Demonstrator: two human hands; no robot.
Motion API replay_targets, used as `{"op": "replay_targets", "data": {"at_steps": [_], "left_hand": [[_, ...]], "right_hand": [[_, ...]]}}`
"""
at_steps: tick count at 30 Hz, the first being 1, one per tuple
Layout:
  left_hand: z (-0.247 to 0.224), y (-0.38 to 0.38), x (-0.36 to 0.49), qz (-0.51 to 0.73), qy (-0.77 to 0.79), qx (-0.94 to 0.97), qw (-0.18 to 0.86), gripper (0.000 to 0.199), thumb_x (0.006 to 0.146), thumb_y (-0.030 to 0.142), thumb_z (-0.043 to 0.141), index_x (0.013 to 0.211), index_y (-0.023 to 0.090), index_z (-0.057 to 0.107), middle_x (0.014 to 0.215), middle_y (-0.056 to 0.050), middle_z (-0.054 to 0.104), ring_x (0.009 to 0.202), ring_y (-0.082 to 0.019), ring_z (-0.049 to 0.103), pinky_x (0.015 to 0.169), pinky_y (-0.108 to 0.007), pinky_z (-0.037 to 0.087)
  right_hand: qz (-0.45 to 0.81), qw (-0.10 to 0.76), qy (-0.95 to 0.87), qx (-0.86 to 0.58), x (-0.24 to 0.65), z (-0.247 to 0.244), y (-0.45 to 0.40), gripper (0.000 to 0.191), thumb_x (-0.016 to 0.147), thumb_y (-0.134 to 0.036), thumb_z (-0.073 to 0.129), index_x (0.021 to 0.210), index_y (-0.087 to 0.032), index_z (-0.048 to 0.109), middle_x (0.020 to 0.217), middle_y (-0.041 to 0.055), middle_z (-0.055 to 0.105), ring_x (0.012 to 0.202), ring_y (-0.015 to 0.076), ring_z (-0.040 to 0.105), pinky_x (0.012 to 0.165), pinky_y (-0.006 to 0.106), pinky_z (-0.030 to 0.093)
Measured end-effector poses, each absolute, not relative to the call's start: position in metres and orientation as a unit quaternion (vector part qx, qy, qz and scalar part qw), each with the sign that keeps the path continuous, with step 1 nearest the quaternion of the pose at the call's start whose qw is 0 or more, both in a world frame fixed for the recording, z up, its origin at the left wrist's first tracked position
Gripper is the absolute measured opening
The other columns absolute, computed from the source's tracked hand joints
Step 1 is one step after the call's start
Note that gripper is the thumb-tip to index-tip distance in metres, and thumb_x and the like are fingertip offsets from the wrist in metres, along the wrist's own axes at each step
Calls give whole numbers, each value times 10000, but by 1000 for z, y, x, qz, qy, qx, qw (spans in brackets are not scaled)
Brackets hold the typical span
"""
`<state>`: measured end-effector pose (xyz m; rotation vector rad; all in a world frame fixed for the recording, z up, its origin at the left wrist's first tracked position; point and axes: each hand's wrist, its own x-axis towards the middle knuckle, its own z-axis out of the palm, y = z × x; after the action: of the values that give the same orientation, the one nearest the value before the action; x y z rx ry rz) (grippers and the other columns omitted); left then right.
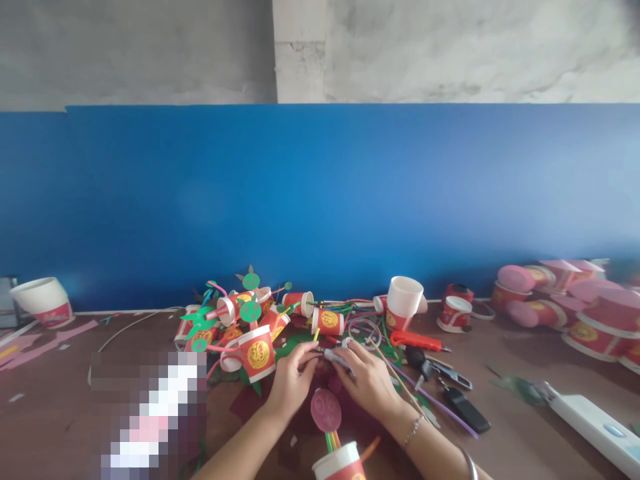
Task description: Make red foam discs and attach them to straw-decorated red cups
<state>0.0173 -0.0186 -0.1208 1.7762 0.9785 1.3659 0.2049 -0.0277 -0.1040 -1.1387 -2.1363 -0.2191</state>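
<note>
My left hand (294, 375) is closed in a pinch at the middle of the table; what sits between its fingertips is too small to make out. Close beside it, my right hand (369, 381) has its fingers bent over a slim whitish tube-like piece (336, 360). Just in front of both hands stands a red-and-white paper cup (345, 465) with coloured straws (333, 440) and a pink paper disc (326, 410) on top. To the left of my left hand is a paper cup (257, 353) with a yellow emblem, and a green disc (251, 310) above it.
Cups decorated with green paper (200, 319) crowd the left. Stacked cups (404, 303), an orange utility knife (417, 341) and keys with a black fob (466, 408) lie right. Pink-topped cups (600, 327) and a white glue gun (595, 427) are farther right. A blue panel (320, 200) stands behind.
</note>
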Motion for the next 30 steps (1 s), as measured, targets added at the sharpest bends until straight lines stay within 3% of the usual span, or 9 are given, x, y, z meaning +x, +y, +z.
{"op": "replay_targets", "data": {"at_steps": [4,7,11,14,19,24,27,30], "left_hand": [[-124,-17,19,529,380,676,346,197,855,223,504,1001,176,628,905,-74,742,798,-197,720,715,-288,594],[-128,-14,19,525,395,679,328,172,856,236,510,921,177,658,847,-66,737,738,-193,721,659,-265,594],[-128,-14,18,527,395,680,321,181,871,230,497,984,190,633,885,-55,723,726,-177,717,643,-246,585],[-125,-16,17,529,387,694,297,174,880,186,466,968,197,616,871,-39,704,693,-157,707,612,-224,566],[-123,-17,16,544,366,709,260,256,838,68,407,808,186,632,763,-26,661,677,-143,668,597,-215,537],[-122,-17,15,552,340,727,227,297,878,82,394,972,198,652,860,-49,652,758,-150,642,689,-253,531],[-120,-18,15,538,348,738,211,326,899,95,391,1092,216,625,923,-58,663,853,-167,635,771,-283,517],[-118,-18,15,524,351,748,208,335,907,99,389,1117,220,621,994,-67,677,939,-179,631,833,-295,499]], "right_hand": [[-114,346,-792,-490,210,-107,-19,220,907,-261,470,1035,-211,642,951,78,639,847,197,618,723,280,498],[-140,313,-767,-542,215,-111,-13,245,869,-187,494,1071,-190,632,981,97,638,927,243,590,801,347,479],[-166,277,-745,-584,220,-114,-10,365,805,-112,496,1147,-169,610,1055,131,643,999,303,558,836,448,457],[-153,308,-749,-567,220,-115,-10,416,824,-118,433,1216,-156,569,1149,150,620,1089,324,533,846,489,464],[-59,395,-800,-447,217,-119,-14,532,859,-58,308,1372,-173,393,1290,133,568,1198,224,527,934,378,484],[20,426,-801,-421,209,-117,-20,532,921,-145,342,1442,-182,238,1261,140,598,1096,210,616,874,328,528],[0,423,-798,-430,206,-115,-21,477,927,-203,398,1399,-179,330,1113,132,680,995,235,660,850,358,532],[-40,428,-791,-435,205,-113,-20,300,922,-246,431,1188,-165,543,890,113,718,834,241,676,741,351,543]]}}
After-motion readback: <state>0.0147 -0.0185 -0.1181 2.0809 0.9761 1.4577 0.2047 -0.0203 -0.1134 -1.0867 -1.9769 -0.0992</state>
